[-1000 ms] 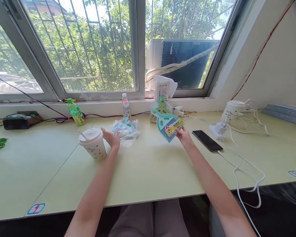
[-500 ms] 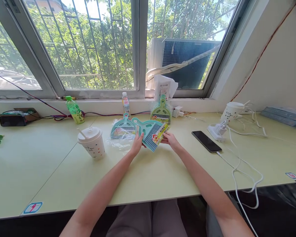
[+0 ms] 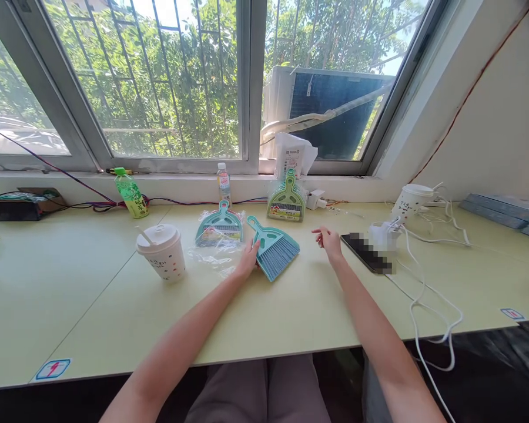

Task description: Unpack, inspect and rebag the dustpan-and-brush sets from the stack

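Observation:
My left hand (image 3: 247, 262) grips the left edge of a small teal hand brush (image 3: 274, 247), which lies flat on the pale green table (image 3: 291, 305) with its bristles fanned toward me. My right hand (image 3: 328, 239) hovers to the brush's right, close to a dark phone (image 3: 367, 252). Its fingers are loosely curled and apart, and nothing shows in them. Just behind my left hand lies a teal dustpan-and-brush set (image 3: 220, 227) on crumpled clear wrapping (image 3: 209, 257).
A lidded paper cup (image 3: 162, 254) with a straw stands to the left. A green dustpan set (image 3: 285, 203), a small water bottle (image 3: 223, 183) and a green drink bottle (image 3: 130, 194) stand near the sill. A white charger (image 3: 381, 235), loose cables (image 3: 427, 299) and another cup (image 3: 409, 200) are on the right.
The brush came down from both hands onto the table and its yellow label no longer shows. My right hand let go and moved right toward the phone; my left hand stays on the brush.

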Tool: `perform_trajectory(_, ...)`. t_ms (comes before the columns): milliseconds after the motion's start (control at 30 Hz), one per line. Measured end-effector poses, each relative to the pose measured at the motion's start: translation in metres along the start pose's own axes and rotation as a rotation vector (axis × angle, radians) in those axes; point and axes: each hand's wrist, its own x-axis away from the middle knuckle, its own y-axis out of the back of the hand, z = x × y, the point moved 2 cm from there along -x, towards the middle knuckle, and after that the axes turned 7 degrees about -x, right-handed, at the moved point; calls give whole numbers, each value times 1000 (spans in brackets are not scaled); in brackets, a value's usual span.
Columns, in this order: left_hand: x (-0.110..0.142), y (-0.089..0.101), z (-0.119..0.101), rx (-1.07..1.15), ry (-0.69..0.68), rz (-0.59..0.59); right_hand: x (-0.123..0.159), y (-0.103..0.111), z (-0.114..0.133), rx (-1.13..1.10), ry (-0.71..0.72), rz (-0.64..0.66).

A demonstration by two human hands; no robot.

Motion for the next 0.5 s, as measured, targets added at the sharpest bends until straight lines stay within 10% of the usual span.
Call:
perform_trajectory(200, 17, -12, -7, -182, -206, -10, 70, -91, 19, 619, 553, 252)
perform_trajectory(500, 4, -9, -4, -218, -234, -88, 45, -71, 29, 30, 295, 312)
